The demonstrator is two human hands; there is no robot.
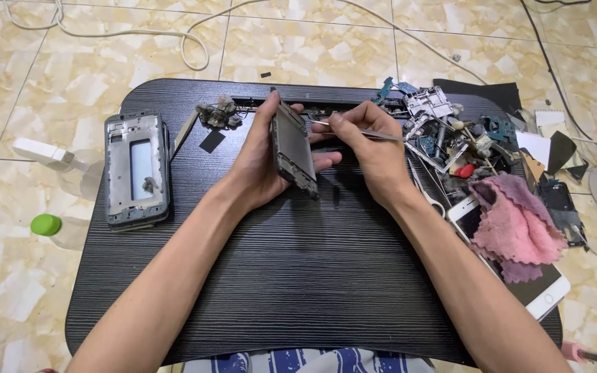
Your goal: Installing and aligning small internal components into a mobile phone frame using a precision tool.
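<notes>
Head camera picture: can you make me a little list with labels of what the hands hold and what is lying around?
left hand: holds a dark phone part on edge
right hand: pinches thin metal tweezers, tip at the phone part
surface: black lap table on a tiled floor
left side: empty phone frame
right side: heap of phone parts, pink cloth over a white phone

Left hand grip curled, palm inward; right hand grip pinched, forearms converging
</notes>
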